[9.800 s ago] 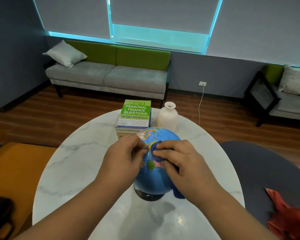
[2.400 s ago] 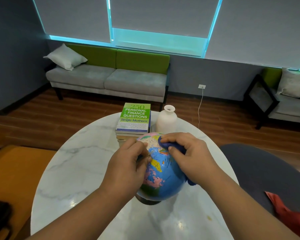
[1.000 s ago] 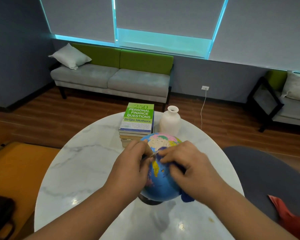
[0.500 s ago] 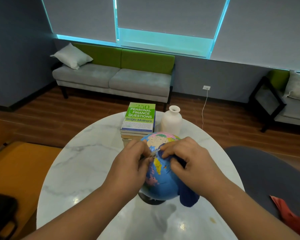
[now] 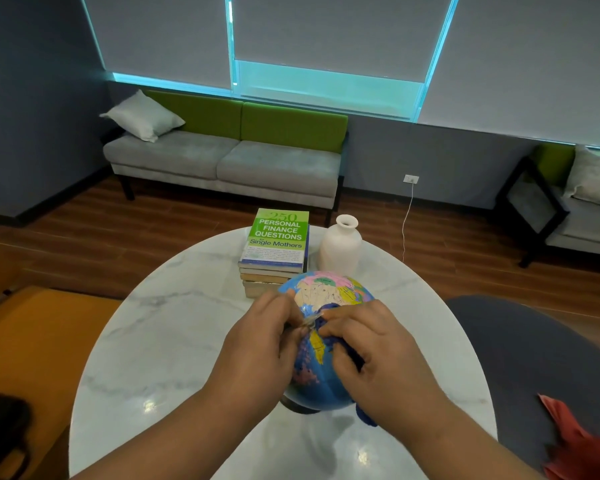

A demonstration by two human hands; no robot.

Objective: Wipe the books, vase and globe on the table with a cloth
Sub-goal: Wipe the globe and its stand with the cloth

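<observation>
From the head view, looking down, a person is leaning over a round white marble tabletop (image 5: 160, 341) and working on a small globe (image 5: 329, 296). The globe is standing on a dark base (image 5: 300, 407) at the near middle of the tabletop. The left hand (image 5: 257, 348) is curling round the globe's left side and pinching what looks like a thin silvery arm (image 5: 310, 318) of the stand. The right hand (image 5: 378, 355) is gripping a dark blue cloth (image 5: 366, 415) and pressing it against the globe's right face, with a tail of cloth hanging below the wrist. The two hands are sitting close together, nearly touching. To wipe well, the left hand should be steadying or slowly turning the ball while the right is sweeping the cloth in overlapping strokes, light enough not to tip the stand toward the things behind. The globe is showing glossy blue ocean with pink, yellow and pale landmasses. Just beyond it, a stack of books (image 5: 276, 244) with a green-and-white cover on top is lying at the far side. A matte white vase (image 5: 340, 249) is standing upright just right of the stack.
</observation>
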